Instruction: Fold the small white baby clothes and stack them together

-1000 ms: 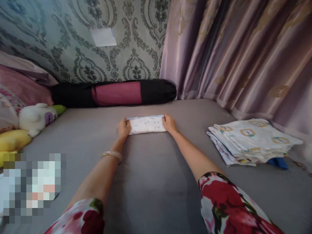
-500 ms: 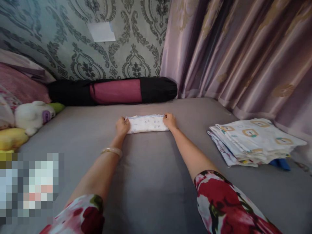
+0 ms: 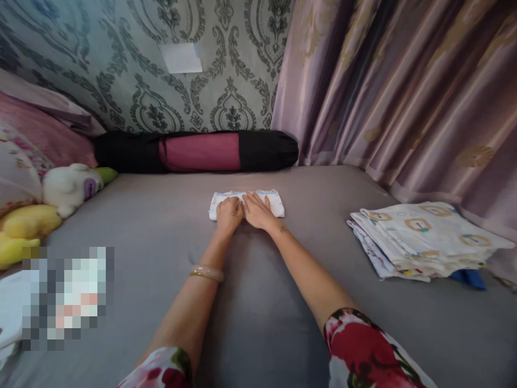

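A small white folded cloth [image 3: 277, 205] with a blue edge lies flat on the grey bed sheet [image 3: 258, 302], straight ahead of me. Both my hands rest on top of it, side by side near its middle. My left hand [image 3: 230, 212], below a pale bangle on the forearm, lies on the left half with its fingers slightly bent. On the right half, my right hand [image 3: 258, 210] is flat with fingers spread. Neither hand grips the cloth, and the hands cover its central part.
To the right lies a stack of folded printed cloths [image 3: 428, 237] with a blue piece under it. A long black and maroon bag [image 3: 197, 152] lies along the wall. Plush toys [image 3: 67, 188] and a blurred-out item [image 3: 81, 291] are at left; a curtain [image 3: 343, 81] hangs right.
My hands have let go of the cloth's two far corners and moved inward onto its top, now lying flat beside each other. The view has shifted slightly left.
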`<state>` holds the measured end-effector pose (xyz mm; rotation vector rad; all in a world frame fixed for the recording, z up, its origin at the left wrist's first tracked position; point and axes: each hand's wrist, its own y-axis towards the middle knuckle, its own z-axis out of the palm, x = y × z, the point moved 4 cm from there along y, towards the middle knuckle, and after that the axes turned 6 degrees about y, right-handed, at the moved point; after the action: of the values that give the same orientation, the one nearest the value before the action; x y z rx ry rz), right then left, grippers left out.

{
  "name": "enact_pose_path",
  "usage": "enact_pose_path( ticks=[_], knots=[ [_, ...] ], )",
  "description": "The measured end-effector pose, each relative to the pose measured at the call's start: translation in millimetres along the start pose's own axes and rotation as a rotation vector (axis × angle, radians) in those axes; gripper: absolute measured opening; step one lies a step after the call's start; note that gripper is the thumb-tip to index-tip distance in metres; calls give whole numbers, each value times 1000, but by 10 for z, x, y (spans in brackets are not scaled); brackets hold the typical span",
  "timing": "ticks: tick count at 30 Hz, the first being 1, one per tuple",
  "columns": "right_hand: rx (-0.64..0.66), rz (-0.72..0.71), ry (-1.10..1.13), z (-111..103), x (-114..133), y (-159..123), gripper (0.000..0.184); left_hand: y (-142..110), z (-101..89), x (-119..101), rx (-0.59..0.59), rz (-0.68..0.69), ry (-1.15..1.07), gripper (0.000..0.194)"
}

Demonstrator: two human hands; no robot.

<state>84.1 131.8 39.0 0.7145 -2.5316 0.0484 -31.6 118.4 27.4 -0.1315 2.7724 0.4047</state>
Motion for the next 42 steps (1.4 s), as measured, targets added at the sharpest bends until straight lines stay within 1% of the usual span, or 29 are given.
enact_pose_path(
  ticks=[2,6,11,15,23,31,35,38,42],
  knots=[
    [43,-9,-5,92,41,2,51,-24,41,-31,23,42,3,34],
    [27,13,-23,169,-35,36,52,-16,114,15,49,74,44,39],
    [37,14,-52,190,-137,91,53,41,187,50,120,39,104,49],
    [52,12,-59,182,-178,116,53,73,207,41,165,0,144,52],
    [8,23,-89,165,-249,140,52,101,215,137,133,-45,221,57],
    [-20,79,-128,115,-349,123,53,122,191,233,171,-52,272,63],
    [-32,117,-151,94,-396,101,54,132,161,304,208,-81,298,67],
    [-46,151,-172,80,-454,87,56,142,137,384,242,-123,268,70],
    [-62,204,-181,38,-567,63,59,150,107,489,250,-165,220,71]
  ],
)
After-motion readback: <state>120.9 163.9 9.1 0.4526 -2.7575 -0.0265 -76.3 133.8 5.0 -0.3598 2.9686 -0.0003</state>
